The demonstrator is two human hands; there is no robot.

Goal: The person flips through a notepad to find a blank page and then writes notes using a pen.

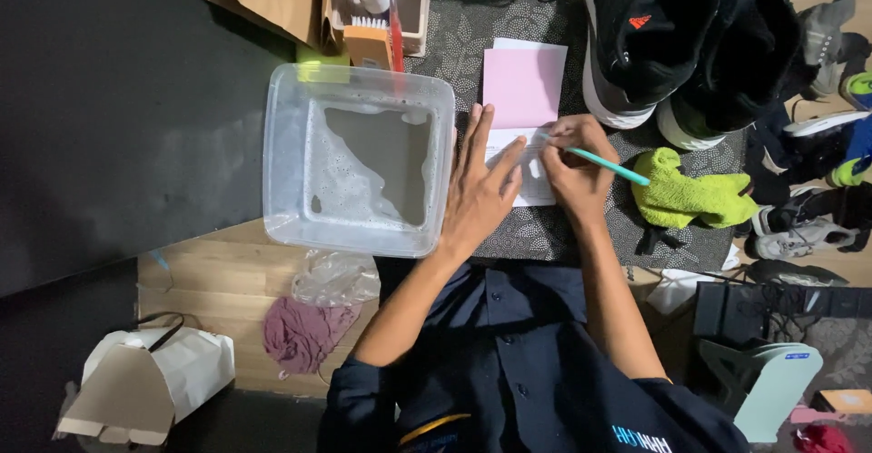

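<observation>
So the clear plastic tub (359, 158) is the landmark here; it sits on the worktop (581, 235) with shallow soapy water in it, and everything else is placed off it. Right of the tub, past the paper, is a pair of black sneakers with white soles (677, 39); below those, further right of the tub, a bright yellow-green cloth (686, 194) lies crumpled. Touching the tub's right wall is a pink slip of paper (522, 85) with a white slip (531, 176) under it, and that white one is what gets written on. Below the tub's near edge there's a mauve rag (300, 335) and a crumpled clear bag (336, 276); behind the tub's far edge is a small box with a toothbrush (392, 3) standing in it.

The left hand (477, 189) lies flat, fingers spread wide, pressing on the white slip right beside the tub wall. The right hand (572, 167) is just right of it, fingers pinched narrow around a teal pen (607, 164), tip down on the slip.

To do this bit well, I'd say keep that flat palm firm so the thin paper doesn't skid on the patterned mat; write with light pressure since the surface underneath looks bumpy; and keep the slip off the tub's rim, because a splash would probably smear the ink.
</observation>
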